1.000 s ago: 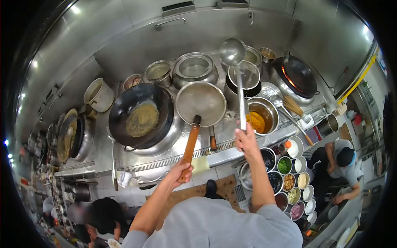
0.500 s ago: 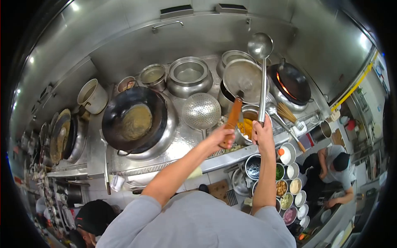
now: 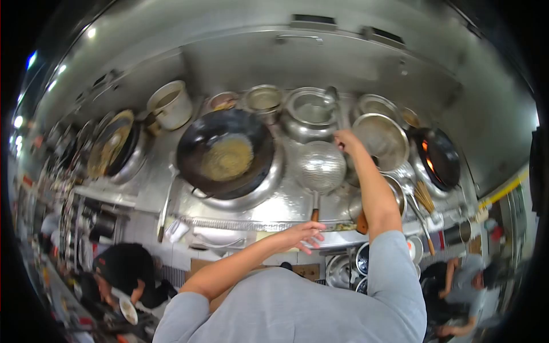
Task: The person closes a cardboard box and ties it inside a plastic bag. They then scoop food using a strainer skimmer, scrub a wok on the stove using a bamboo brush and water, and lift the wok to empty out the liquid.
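My right hand (image 3: 345,140) is closed around the handle of a metal ladle (image 3: 331,96), reaching far forward. The ladle's bowl is at the right rim of a steel pot of clear liquid (image 3: 293,117); I cannot tell whether it touches the liquid. My left hand (image 3: 304,236) is empty with fingers apart, just below the wooden handle of a perforated strainer (image 3: 321,166). Under my right forearm, a brown wooden handle (image 3: 362,223) is partly hidden, below a large round mesh-like pan (image 3: 380,142).
A black wok (image 3: 229,154) with yellowish oil sits on the burner at left. A spatula (image 3: 166,203) lies beside it. At right, flame shows by another wok (image 3: 437,157), near a bamboo brush (image 3: 424,196). Co-workers (image 3: 123,274) stand at lower left and lower right (image 3: 460,286).
My left hand has let go of the wooden handle and drawn back toward me. My right hand has carried the ladle forward and left to the pot of liquid. The view has turned right.
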`<state>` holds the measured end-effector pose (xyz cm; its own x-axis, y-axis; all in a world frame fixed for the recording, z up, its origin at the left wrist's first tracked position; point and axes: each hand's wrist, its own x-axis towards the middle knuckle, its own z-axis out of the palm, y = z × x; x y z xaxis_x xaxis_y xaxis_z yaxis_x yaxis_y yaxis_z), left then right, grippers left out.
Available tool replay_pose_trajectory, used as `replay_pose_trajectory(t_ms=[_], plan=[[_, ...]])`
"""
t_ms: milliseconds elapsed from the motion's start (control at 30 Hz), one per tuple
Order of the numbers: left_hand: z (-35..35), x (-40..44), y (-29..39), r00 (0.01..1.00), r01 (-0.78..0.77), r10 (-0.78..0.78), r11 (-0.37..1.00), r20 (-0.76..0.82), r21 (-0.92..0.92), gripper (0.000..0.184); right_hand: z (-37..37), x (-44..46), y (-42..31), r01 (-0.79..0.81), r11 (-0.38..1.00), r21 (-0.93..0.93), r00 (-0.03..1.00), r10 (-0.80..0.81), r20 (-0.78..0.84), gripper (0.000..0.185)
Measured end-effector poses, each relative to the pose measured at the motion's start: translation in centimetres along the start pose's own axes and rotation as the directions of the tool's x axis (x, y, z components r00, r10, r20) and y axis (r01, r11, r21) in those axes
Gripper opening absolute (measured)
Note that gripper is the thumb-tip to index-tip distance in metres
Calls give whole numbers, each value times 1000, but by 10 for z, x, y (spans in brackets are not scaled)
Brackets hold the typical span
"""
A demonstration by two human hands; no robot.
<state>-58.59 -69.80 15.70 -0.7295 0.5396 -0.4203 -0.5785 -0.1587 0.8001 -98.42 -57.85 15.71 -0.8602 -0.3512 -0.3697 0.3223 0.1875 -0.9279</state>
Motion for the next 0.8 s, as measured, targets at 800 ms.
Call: replay_pose_trajectory(t_ms=[800], plan=[[-295,-180,-57,505,-863,212,136,-837,-486,29,187,-319,-14,-389,628,674,894,82,440,22]])
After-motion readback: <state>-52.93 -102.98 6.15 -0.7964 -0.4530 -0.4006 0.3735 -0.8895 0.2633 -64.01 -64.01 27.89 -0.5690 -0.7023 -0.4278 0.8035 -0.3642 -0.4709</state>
